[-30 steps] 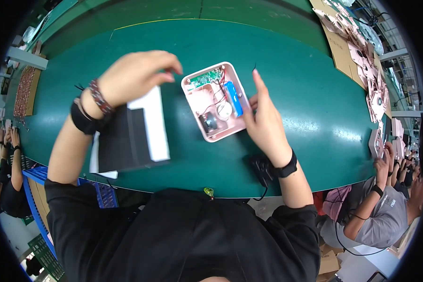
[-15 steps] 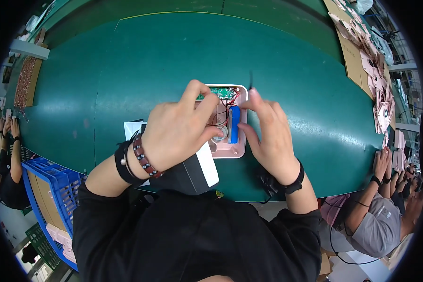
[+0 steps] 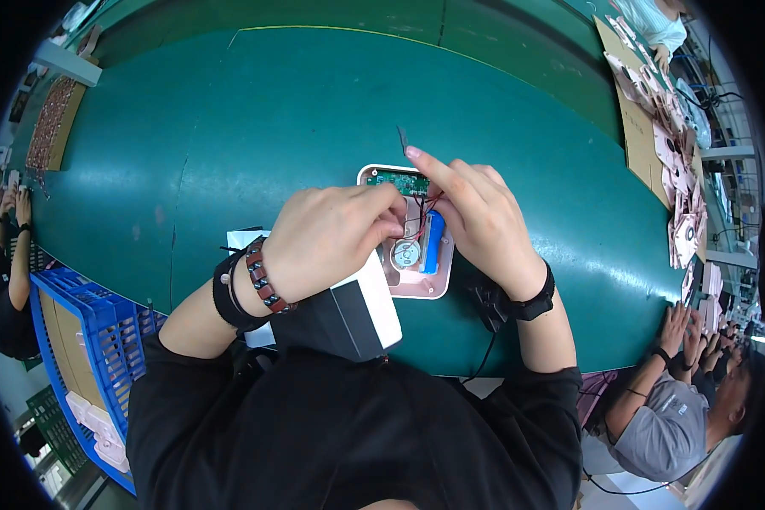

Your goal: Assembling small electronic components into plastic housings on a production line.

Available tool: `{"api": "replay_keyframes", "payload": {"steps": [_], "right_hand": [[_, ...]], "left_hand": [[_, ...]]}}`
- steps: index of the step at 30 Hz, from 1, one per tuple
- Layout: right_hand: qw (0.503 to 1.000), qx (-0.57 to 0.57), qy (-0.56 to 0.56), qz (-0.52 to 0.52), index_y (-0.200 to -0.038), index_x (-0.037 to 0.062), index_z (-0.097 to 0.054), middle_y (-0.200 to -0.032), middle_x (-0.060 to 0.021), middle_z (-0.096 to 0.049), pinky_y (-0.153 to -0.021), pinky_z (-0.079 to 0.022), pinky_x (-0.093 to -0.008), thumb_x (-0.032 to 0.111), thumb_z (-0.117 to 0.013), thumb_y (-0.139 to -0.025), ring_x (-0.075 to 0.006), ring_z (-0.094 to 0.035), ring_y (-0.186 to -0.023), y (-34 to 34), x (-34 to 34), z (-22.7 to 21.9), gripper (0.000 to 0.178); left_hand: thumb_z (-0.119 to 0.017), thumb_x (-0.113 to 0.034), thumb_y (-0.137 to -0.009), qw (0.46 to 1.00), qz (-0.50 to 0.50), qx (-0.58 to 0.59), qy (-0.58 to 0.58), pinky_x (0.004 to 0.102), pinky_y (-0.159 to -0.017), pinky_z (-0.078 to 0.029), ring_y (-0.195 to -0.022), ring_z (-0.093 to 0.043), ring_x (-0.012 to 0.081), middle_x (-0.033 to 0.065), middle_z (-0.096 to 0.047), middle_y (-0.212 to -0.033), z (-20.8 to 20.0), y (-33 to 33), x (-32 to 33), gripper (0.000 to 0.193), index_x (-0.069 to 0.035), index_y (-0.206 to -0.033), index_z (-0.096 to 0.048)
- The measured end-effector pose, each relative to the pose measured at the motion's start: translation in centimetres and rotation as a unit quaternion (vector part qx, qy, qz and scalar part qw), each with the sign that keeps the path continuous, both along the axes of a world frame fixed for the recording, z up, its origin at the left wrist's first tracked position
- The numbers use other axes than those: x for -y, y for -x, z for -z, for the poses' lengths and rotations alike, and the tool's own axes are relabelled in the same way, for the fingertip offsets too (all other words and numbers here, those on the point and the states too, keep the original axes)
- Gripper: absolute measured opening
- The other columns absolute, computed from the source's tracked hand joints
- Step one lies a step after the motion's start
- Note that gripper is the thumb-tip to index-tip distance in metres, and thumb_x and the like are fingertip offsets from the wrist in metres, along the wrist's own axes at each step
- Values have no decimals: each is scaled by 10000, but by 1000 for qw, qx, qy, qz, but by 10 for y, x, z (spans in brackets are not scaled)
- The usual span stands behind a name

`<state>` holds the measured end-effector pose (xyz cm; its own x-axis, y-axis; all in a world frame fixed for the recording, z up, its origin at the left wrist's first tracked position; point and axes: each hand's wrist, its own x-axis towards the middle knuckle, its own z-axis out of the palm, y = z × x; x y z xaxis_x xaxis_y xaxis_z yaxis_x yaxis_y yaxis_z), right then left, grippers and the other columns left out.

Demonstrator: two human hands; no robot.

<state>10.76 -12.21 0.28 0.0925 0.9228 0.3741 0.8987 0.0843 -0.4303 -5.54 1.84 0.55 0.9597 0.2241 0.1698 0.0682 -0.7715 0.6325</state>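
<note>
An open pale pink housing with a white rim [image 3: 433, 291] lies on the green table in front of me. Inside it are a green circuit board [image 3: 391, 182], a blue cylindrical battery [image 3: 433, 242], a round pale part [image 3: 406, 252] and thin red and black wires [image 3: 418, 223]. My left hand [image 3: 336, 225] reaches over the housing's left side, thumb and index pinched beside the wires; what they pinch is hidden. At the board's right end, my right hand [image 3: 484, 217] has its thumb and curled fingers closed on wires. Its index finger points up, a small black strip [image 3: 403, 138] at the tip.
A black and white box [image 3: 357, 314] lies under my left forearm. Right of the housing sits a dark object with a cable [image 3: 487, 304]. A blue crate [image 3: 115, 331] stands at left. Cardboard with pink parts [image 3: 676, 153] lines the right edge, where a person in grey [image 3: 667, 425] works.
My right hand has moved left over the wires, its index finger and black strip swinging left too. My left fingers have lowered from the board into a pinch, uncovering the round part.
</note>
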Motion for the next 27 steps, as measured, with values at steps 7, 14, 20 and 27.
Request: {"api": "replay_keyframes", "payload": {"steps": [7, 14, 20, 27], "right_hand": [[998, -31, -6, -51, -1394, 119, -482, -810, -52, -622, -773, -436, -335, -102, -609, -748, -237, -602, -742, -1, -1, -8, 695], [999, -31, -33, -21, -1419, 110, -446, -928, -51, -685, -752, -430, -311, -51, -654, -775, -198, -623, -763, -3, 2, 4, 696], [999, 23, 43, -7, -1422, 128, -449, -920, -13, -695, -694, -408, -282, -34, -693, -763, -156, -628, -726, 2, -4, -2, 721], [999, -30, -7, -12, -1393, 140, -480, -878, 3, -685, -722, -398, -297, -28, -719, -747, -159, -627, -700, 3, -2, 6, 710]], "left_hand": [[-667, -283, -853, 999, 9, -40, -21, 380, -533, -490, -661, -657, 269, 58, -658, -737, -7, -7, 10, 219, -91, -886, -568], [-641, -229, -866, 999, 2, -33, -8, 391, -529, -483, -643, -649, 276, 61, -645, -702, -2, 0, 6, 165, -88, -857, -557], [-630, -222, -875, 999, 3, -9, 32, 394, -541, -483, -647, -652, 276, 59, -652, -704, -2, 3, -5, 145, -90, -877, -570], [-616, -252, -901, 996, 9, -12, 91, 392, -569, -488, -671, -653, 281, 59, -681, -789, -5, 0, -6, 158, -96, -904, -589]]}}
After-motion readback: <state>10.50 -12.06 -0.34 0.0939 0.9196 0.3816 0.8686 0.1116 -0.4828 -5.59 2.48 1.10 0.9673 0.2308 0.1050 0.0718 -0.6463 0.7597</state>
